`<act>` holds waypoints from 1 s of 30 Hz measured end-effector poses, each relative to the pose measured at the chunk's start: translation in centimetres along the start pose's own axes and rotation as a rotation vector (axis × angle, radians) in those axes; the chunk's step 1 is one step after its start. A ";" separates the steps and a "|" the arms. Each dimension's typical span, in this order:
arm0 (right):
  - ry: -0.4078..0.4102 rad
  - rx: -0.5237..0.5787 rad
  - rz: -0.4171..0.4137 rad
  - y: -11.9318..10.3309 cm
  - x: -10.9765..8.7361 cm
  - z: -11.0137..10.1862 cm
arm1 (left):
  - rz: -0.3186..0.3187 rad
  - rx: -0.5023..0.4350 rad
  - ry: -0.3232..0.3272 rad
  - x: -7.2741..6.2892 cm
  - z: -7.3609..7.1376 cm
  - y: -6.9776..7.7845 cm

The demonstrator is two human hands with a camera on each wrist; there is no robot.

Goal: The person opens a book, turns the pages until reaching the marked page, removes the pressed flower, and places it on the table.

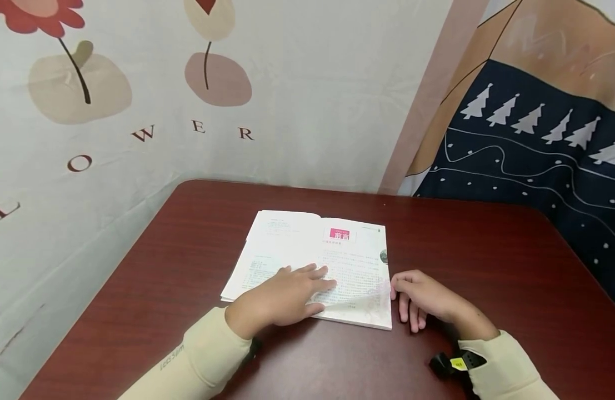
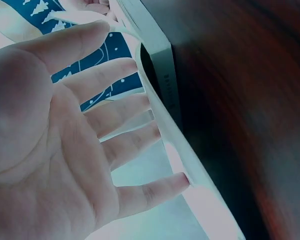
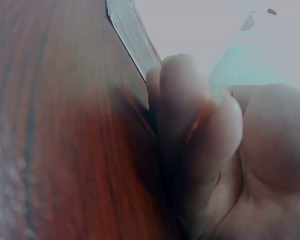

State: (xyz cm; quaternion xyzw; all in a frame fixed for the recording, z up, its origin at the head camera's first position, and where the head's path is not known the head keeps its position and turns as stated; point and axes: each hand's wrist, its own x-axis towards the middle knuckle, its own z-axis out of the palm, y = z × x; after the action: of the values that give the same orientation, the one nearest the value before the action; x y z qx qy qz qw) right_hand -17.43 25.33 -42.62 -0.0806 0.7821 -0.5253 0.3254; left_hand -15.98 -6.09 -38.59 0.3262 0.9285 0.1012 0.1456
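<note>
An open book [image 1: 354, 280] with printed pages lies on the table, a pink block with characters near the top of its right page. My left hand [image 1: 289, 294] rests across the lower middle of the book, fingers spread and straight. In the left wrist view, the fingertips of the left hand [image 2: 75, 130] touch a page that curves up from the book's thick edge. Just beyond the book's right edge is my right hand [image 1: 427, 297], fingers loosely bent with nothing seen in them. In the right wrist view, its curled fingers [image 3: 182, 100] lie close beside the page edges; contact is unclear.
The dark red-brown table [image 1: 187, 255] has rounded far corners. Behind it hangs a pale cloth [image 1: 317, 111] with flowers and letters, and at the right a navy cloth [image 1: 527, 150] with white trees. A black band [image 1: 472, 360] with a yellow tag circles the right wrist.
</note>
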 end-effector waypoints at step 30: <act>0.035 -0.114 -0.016 0.5 0.5 0.1 | 0.099 0.021 0.179 0.5 0.4 -0.5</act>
State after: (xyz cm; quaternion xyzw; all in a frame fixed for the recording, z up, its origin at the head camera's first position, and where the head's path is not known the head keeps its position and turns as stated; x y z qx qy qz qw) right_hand -17.69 25.23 -43.29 -0.0961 0.8156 -0.4839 0.3024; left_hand -16.47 -6.13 -39.21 0.3630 0.9215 0.1271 0.0536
